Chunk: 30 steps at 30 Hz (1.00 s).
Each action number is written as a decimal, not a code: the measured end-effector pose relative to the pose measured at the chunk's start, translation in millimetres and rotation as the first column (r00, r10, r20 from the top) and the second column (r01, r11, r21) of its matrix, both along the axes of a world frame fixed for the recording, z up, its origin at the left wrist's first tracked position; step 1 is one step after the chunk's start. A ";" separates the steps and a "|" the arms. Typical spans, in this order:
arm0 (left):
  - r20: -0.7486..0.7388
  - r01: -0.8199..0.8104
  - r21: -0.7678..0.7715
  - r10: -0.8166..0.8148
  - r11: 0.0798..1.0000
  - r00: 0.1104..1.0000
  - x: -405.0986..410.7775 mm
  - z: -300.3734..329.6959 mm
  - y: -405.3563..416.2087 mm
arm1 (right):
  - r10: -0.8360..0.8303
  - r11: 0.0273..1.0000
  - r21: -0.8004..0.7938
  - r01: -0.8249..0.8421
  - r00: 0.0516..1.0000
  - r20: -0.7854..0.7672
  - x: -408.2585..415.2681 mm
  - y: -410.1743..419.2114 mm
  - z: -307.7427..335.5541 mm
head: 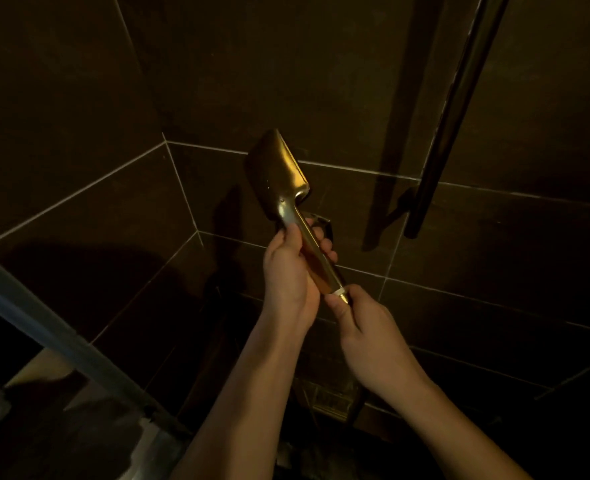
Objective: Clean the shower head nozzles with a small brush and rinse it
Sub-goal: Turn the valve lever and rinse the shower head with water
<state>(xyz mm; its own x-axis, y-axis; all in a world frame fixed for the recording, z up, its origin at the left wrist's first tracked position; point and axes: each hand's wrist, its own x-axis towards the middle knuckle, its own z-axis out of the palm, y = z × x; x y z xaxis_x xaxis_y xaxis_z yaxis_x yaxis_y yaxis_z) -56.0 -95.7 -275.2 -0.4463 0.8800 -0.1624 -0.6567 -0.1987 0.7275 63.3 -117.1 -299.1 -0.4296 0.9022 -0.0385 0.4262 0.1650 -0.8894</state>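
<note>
While both hands grip it, shower head (279, 174) slants up-left, handle down-right

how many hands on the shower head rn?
2. The left hand wraps the handle of the shower head at mid-length; the right hand pinches the fitting at the handle's lower end. No brush in view.

Both bare forearms reach up and forward from the bottom of the view, converging near the centre. The left hand (288, 271) is wrapped around a handle, thumb lying along its near side, fingers (326, 245) curled behind. The right hand (369, 336) sits just below, back toward the camera, its thumb and forefinger pinching the handle's lower end.
</note>
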 end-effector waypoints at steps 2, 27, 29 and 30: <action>-0.020 -0.013 -0.014 0.013 1.000 1.000 1.1 3.2 0.6 | 0.012 1.000 -0.010 -0.012 1.000 -0.009 -2.6 -4.1 -2.1; -0.148 -0.001 -0.002 0.001 1.000 0.989 5.8 7.5 -0.7 | 0.014 1.000 0.002 -0.014 1.000 -0.021 -6.4 -10.2 -3.8; -0.164 0.004 0.030 0.001 1.000 0.987 4.7 5.7 -1.0 | 0.011 1.000 0.000 -0.011 0.999 -0.033 -6.4 -11.1 -3.5; -0.152 0.002 0.049 0.005 0.999 0.988 4.5 5.0 -1.2 | 0.003 1.000 -0.002 -0.003 0.999 -0.045 -6.1 -10.0 -2.7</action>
<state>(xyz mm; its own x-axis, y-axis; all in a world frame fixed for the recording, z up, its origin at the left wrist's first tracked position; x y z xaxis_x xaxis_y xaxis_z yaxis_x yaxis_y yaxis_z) -51.5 -96.8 -270.2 -0.4637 0.8846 -0.0498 -0.5391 -0.2371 0.8082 57.2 -127.1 -301.8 -0.4339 0.9007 -0.0209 0.3851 0.1644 -0.9081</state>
